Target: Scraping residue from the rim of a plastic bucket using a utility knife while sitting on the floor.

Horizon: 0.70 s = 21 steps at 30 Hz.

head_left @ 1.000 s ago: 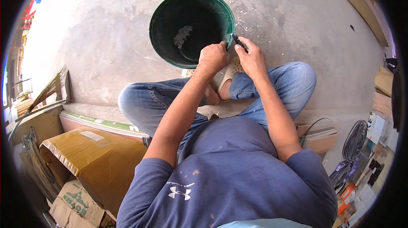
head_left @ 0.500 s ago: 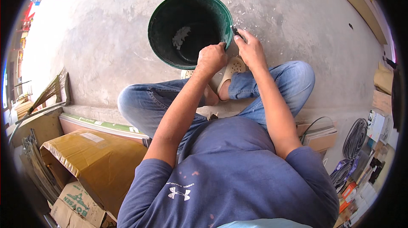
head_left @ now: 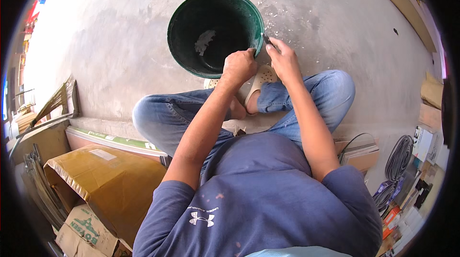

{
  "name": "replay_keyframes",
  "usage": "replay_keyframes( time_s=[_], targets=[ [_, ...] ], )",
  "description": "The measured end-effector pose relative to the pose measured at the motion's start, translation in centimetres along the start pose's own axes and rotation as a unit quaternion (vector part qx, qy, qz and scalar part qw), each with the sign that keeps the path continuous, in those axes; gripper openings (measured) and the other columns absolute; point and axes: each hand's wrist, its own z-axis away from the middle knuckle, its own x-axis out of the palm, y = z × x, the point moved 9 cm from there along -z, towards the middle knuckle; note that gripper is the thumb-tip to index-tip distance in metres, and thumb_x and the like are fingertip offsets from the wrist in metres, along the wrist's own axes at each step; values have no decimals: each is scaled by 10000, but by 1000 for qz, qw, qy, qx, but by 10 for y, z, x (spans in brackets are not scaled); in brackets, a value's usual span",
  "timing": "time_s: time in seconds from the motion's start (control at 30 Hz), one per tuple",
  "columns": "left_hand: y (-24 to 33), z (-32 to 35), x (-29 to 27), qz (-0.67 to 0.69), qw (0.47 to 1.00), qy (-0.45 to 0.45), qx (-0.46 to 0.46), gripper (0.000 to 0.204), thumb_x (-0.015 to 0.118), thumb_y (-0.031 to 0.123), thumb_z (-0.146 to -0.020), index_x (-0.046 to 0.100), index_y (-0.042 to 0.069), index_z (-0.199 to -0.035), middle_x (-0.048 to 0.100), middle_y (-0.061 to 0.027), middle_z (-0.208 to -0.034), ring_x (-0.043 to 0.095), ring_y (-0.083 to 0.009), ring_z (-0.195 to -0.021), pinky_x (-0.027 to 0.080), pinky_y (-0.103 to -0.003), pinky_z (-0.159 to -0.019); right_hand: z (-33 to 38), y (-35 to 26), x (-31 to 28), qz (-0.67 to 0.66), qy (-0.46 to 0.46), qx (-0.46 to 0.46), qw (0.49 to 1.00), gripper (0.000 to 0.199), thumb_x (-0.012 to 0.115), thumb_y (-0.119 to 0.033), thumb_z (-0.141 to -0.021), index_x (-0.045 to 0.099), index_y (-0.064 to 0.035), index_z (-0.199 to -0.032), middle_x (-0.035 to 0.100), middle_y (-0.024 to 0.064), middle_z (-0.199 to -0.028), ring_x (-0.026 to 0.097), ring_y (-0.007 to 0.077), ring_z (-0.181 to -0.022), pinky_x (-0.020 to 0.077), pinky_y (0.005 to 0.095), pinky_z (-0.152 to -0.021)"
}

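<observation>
On the grey concrete floor (head_left: pixel 129 41), well in from its left and right edges, sits a round, dark green bucket (head_left: pixel 247 17). The bare left hand (head_left: pixel 239 66) clasps the bucket's near right rim; the bare right hand (head_left: pixel 286 62) curls around a slim black tool (head_left: pixel 267 39), its tip at the rim's right side. Small white flakes (head_left: pixel 287 30) lie beside the bucket.

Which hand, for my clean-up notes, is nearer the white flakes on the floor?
Right. The right hand is beside the flakes; the left hand is farther left, at the green bucket.
</observation>
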Motion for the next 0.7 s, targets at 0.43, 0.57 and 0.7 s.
replay_keyframes(
  time_s=[0.43, 0.57, 0.7],
  targets=[
    [6, 2, -6, 17, 999, 30, 10, 323, 592, 185, -857, 728, 40, -1112, 752, -246, -911, 750, -407, -899, 595, -506, -841, -15, -14, -3, -12, 21, -38, 999, 475, 668, -291, -978, 662, 11, -1345, 692, 129, -753, 635, 176, -601, 520, 355, -611],
    [1, 0, -3, 14, 1000, 15, -4, 396, 634, 241, -871, 708, 61, -1215, 756, -235, -961, 743, -398, -947, 586, -499, -876, 23, -2, -2, -12, 8, -16, 1000, 465, 652, -276, -991, 652, 10, -1357, 683, 105, -743, 619, 148, -592, 516, 343, -609],
    [0, 5, -7, 25, 999, 39, 8, 346, 616, 231, -869, 717, 26, -1130, 751, -249, -939, 746, -395, -937, 591, -498, -866, 15, -3, 6, -72, -9, 7, 997, 455, 660, -270, -986, 668, 11, -1343, 679, 99, -779, 604, 131, -610, 490, 317, -580]
  ],
)
